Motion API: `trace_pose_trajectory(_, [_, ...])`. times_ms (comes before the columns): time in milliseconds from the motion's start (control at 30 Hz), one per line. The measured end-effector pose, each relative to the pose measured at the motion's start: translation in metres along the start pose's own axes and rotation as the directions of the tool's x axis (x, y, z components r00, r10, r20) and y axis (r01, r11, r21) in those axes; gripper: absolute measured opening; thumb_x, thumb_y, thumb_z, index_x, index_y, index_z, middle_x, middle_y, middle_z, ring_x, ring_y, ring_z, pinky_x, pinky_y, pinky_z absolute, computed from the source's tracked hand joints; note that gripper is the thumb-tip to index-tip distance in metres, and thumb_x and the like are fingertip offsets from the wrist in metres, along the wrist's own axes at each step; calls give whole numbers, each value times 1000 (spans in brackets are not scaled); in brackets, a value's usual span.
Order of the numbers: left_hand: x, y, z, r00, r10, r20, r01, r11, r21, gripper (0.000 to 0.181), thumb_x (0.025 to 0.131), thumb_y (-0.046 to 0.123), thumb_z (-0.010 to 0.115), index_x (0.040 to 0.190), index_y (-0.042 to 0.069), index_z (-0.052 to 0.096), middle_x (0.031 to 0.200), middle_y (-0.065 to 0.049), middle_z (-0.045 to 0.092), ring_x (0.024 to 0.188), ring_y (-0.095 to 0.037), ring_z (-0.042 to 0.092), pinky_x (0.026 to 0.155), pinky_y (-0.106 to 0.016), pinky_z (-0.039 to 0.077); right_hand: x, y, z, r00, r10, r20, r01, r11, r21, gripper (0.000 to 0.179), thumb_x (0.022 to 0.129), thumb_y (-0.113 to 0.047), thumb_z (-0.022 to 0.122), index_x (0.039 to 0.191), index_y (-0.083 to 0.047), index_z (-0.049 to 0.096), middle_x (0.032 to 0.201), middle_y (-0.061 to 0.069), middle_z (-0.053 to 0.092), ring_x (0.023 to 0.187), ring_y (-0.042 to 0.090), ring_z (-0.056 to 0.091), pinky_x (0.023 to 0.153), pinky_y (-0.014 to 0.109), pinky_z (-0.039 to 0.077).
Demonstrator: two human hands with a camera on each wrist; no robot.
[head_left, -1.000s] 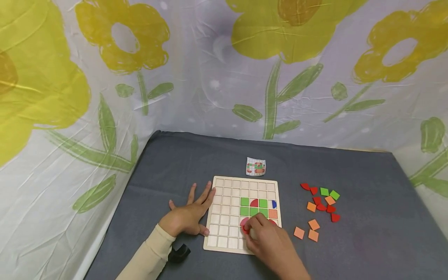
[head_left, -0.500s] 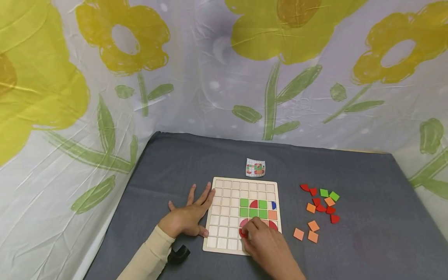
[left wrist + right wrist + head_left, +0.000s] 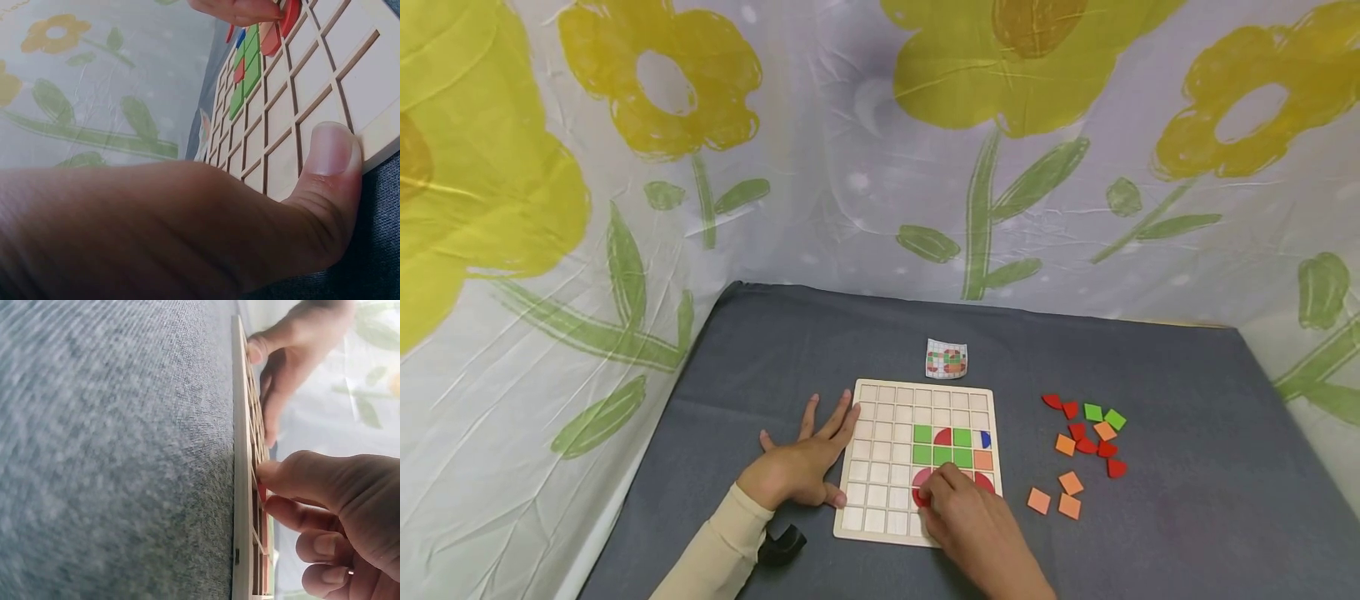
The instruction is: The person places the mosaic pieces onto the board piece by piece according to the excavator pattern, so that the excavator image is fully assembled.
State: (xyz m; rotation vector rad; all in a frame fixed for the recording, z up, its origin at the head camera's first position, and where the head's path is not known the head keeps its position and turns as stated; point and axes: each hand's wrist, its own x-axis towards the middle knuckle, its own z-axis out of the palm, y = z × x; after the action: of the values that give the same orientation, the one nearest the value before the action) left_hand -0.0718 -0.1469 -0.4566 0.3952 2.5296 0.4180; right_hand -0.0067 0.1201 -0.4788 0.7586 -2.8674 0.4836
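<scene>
My left hand [image 3: 805, 462] is spread along the left edge of a wooden grid board [image 3: 880, 429], its thumb [image 3: 331, 156] resting on the frame in the left wrist view. Over the lower right part of the board, my right hand [image 3: 973, 521] pinches a red rounded tile [image 3: 289, 17] between thumb and forefinger, right at a grid cell. A pinkish-red tile [image 3: 921, 477] sits in the cell just above. Green tiles [image 3: 922, 433], an orange square [image 3: 982, 460], a blue tile [image 3: 986, 439] and another red one [image 3: 984, 482] fill nearby cells. The right hand hides part of the lower rows.
Loose red tiles [image 3: 1117, 468], green tiles [image 3: 1093, 412] and orange squares [image 3: 1070, 506] lie right of the board on the dark cloth [image 3: 1210, 467]. A small printed pattern card [image 3: 947, 359] lies beyond the board. Something black and curved [image 3: 782, 546] is beside the left wrist.
My right hand has brought the red tile slightly down and left into its cell, uncovering more of the red tile at the board's right edge. The left hand has stayed in place.
</scene>
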Motion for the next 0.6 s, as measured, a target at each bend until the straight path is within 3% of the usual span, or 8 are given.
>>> trace_pose_trajectory(200, [0, 0, 1, 1000, -1, 3, 1, 1000, -5, 131, 75, 35, 94, 173, 27, 7, 178, 6, -11, 161, -39, -19, 95, -98, 3, -2, 0, 0, 1000, -21, -22, 21, 1000, 6, 16, 85, -18, 88, 93, -18, 74, 93, -9, 61, 71, 3, 53, 54, 21, 48])
trace_pose_trajectory(600, [1, -1, 1, 1000, 1, 4, -1, 1000, 1, 131, 76, 35, 94, 173, 27, 6, 178, 6, -11, 161, -39, -19, 95, -98, 3, -1, 1, -1, 1000, -6, 5, 6, 1000, 14, 19, 86, -21, 90, 98, -17, 75, 94, -8, 61, 73, 4, 53, 57, 22, 50])
